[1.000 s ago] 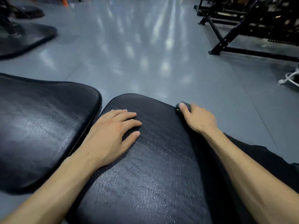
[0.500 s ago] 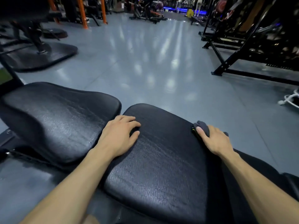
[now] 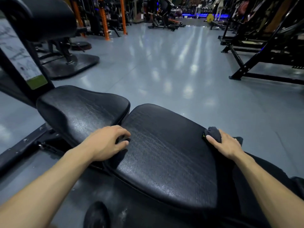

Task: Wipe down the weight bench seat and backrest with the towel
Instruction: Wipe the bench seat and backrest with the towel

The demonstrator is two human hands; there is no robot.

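Two black padded sections of the weight bench fill the middle: the larger pad [image 3: 166, 155] in front of me and the smaller pad [image 3: 82, 109] to its left. My left hand [image 3: 105, 143] rests on the larger pad's left edge, at the gap between the pads, fingers curled down over the edge. My right hand [image 3: 225, 145] grips a dark towel [image 3: 213, 133], bunched against the larger pad's right edge. Part of the towel is hidden under my palm.
The bench's black frame [image 3: 21, 148] runs along the floor at the left, with an upright post and a roller pad [image 3: 44, 15] above it. A black rack [image 3: 263, 51] stands at the right. Grey floor [image 3: 164, 63] stretches ahead toward orange racks and machines.
The view has lifted, showing more of the gym. My left hand's fingers have curled down at the pad's edge. My right hand holds the towel at the same right edge.
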